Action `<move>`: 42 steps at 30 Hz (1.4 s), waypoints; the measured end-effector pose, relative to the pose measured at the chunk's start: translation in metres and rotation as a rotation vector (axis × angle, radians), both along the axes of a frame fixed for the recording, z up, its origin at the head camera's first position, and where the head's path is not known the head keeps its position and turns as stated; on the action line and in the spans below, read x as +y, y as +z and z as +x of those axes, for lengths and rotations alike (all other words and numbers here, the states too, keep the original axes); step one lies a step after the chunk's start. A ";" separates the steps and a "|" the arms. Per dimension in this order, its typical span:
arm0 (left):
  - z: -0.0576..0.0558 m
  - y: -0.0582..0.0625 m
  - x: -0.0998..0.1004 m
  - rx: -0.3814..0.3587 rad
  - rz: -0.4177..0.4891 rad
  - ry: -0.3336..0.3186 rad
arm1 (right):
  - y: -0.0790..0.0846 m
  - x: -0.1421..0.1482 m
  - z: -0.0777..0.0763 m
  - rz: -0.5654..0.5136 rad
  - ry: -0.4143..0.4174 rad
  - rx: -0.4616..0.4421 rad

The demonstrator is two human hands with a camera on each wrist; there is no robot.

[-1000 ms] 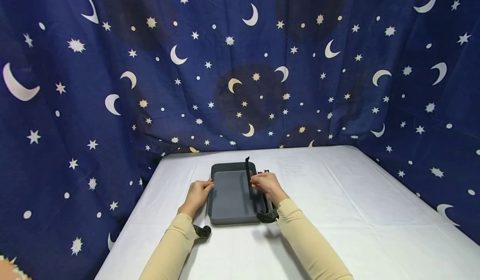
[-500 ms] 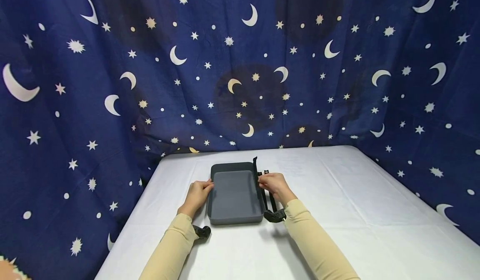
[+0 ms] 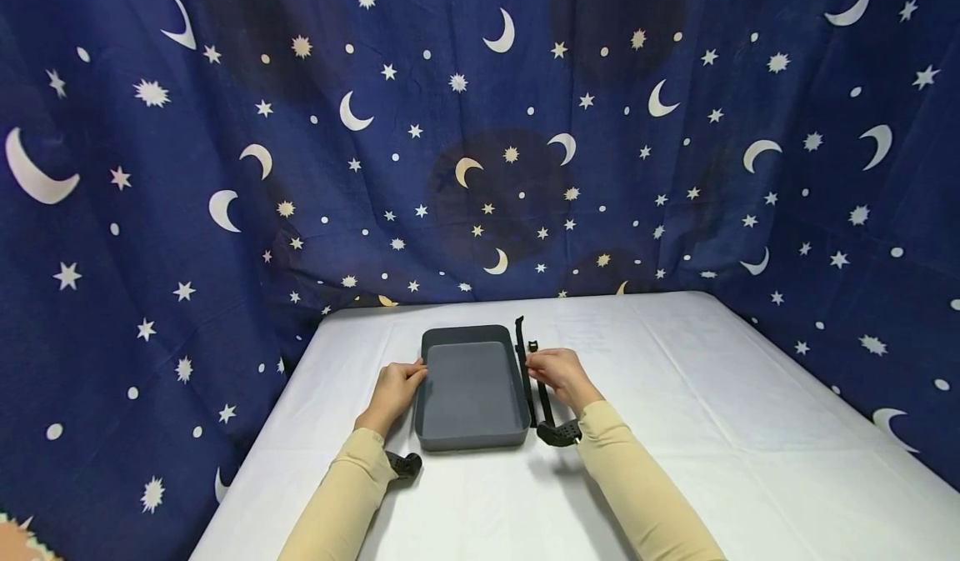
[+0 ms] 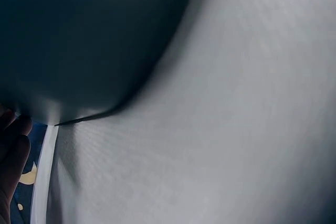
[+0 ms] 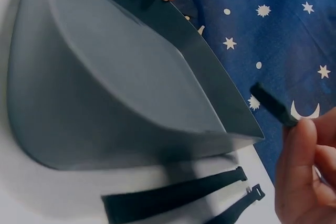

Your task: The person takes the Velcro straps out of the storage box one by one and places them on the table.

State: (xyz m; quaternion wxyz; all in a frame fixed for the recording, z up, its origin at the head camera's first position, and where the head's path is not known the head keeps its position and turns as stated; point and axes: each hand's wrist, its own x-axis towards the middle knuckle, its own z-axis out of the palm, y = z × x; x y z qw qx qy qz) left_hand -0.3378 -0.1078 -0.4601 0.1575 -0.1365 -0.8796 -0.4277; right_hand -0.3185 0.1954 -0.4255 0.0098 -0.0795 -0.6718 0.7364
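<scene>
A grey rectangular tray (image 3: 468, 394) with low walls sits on the white table. My left hand (image 3: 396, 390) pinches its left rim with thumb and fingers. My right hand (image 3: 561, 373) holds a black strap (image 3: 520, 336) between thumb and fingers, just beyond the right wall. Two more black straps lie side by side on the cloth there: a wide one (image 5: 173, 195) near the wall and another (image 5: 239, 208) farther out, with a slotted end. In the left wrist view, the tray's dark outer wall (image 4: 94, 40) fills the upper left, my left fingertips at its edge.
White cloth covers the table (image 3: 675, 394), which stretches away to the right of the straps. A dark blue curtain (image 3: 465, 86) with moons and stars hangs behind and at both sides. Black wrist cameras sit under both wrists.
My right hand has moved right with the strap, from over the inside of the tray to beyond its right wall, over the lying straps. The left hand and tray have stayed put.
</scene>
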 end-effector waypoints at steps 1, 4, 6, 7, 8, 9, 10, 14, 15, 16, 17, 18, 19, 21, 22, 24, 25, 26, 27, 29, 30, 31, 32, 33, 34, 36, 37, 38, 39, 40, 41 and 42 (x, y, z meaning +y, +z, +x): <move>0.000 0.000 0.000 -0.001 -0.001 0.001 | 0.000 0.001 0.000 0.003 -0.001 -0.002; 0.000 0.000 0.000 -0.001 -0.002 0.000 | -0.001 0.005 0.001 0.009 -0.001 -0.008; 0.000 0.000 0.000 0.002 0.001 0.000 | -0.001 0.008 0.002 0.006 0.002 -0.009; 0.001 0.000 0.000 0.002 0.005 0.001 | -0.002 0.009 0.003 0.005 0.002 -0.010; 0.001 0.000 0.000 0.004 0.004 0.001 | -0.002 0.010 0.003 0.001 0.001 -0.013; 0.001 0.000 0.000 0.007 0.003 0.001 | -0.002 0.011 0.004 -0.003 0.000 -0.016; 0.001 0.000 0.000 0.009 0.002 0.001 | -0.002 0.012 0.004 -0.002 0.000 -0.018; 0.001 0.000 0.000 0.008 -0.006 0.001 | -0.004 0.016 0.004 -0.001 -0.006 -0.032; 0.001 0.000 0.000 0.005 -0.006 0.003 | -0.005 0.017 0.004 0.000 -0.007 -0.033; 0.001 0.000 0.000 -0.002 -0.002 0.003 | -0.006 0.019 0.003 0.000 -0.007 -0.031; 0.001 0.000 -0.001 -0.008 0.001 0.004 | -0.006 0.020 0.003 -0.002 -0.011 -0.031; 0.001 0.000 -0.001 -0.011 0.002 0.005 | -0.007 0.021 0.003 -0.004 -0.015 -0.030; 0.001 0.000 -0.001 -0.013 0.004 0.006 | -0.008 0.022 0.002 -0.002 -0.017 -0.027; 0.000 -0.001 -0.001 -0.010 0.004 0.007 | -0.010 0.024 0.002 0.004 -0.018 -0.021; -0.001 -0.001 -0.001 -0.006 0.005 0.006 | -0.011 0.026 0.002 0.006 -0.020 -0.018; -0.001 -0.001 -0.001 0.002 0.006 0.006 | -0.012 0.028 0.001 0.012 -0.023 -0.019; -0.001 0.000 -0.001 0.005 0.009 0.006 | -0.013 0.029 0.001 0.015 -0.025 -0.020; -0.002 0.000 -0.002 0.007 0.011 0.006 | -0.013 0.030 0.001 0.016 -0.026 -0.022; -0.002 0.000 -0.002 0.008 0.012 0.006 | -0.014 0.031 0.001 0.017 -0.030 -0.026; -0.002 -0.001 -0.001 0.006 0.014 0.004 | -0.015 0.032 0.002 0.020 -0.036 -0.033; -0.002 -0.001 -0.001 0.007 0.012 0.004 | -0.015 0.032 0.002 0.021 -0.037 -0.037; -0.002 -0.001 -0.001 0.005 0.011 0.005 | -0.016 0.032 0.003 0.023 -0.039 -0.039; -0.001 -0.001 -0.001 0.004 0.010 0.005 | -0.016 0.033 0.003 0.025 -0.039 -0.041; -0.001 -0.001 -0.001 0.002 0.010 0.004 | -0.017 0.033 0.004 0.026 -0.042 -0.044; -0.001 -0.001 -0.001 0.003 0.008 0.003 | -0.018 0.034 0.004 0.027 -0.041 -0.045; 0.000 -0.001 -0.001 0.000 0.009 0.003 | -0.021 0.036 0.004 0.028 -0.042 -0.050; 0.000 -0.001 -0.001 0.000 0.009 0.002 | -0.021 0.037 0.005 0.028 -0.045 -0.051; 0.000 -0.001 -0.001 0.004 0.006 0.000 | -0.023 0.038 0.005 0.029 -0.045 -0.052; 0.000 -0.001 -0.001 0.004 0.007 -0.001 | -0.023 0.038 0.005 0.030 -0.048 -0.052; -0.001 -0.001 0.000 0.005 0.007 -0.003 | -0.024 0.039 0.005 0.034 -0.048 -0.051; -0.001 -0.001 0.000 0.003 0.011 -0.004 | -0.024 0.040 0.006 0.035 -0.052 -0.052; -0.001 -0.001 0.000 0.002 0.012 -0.006 | -0.025 0.041 0.006 0.037 -0.051 -0.049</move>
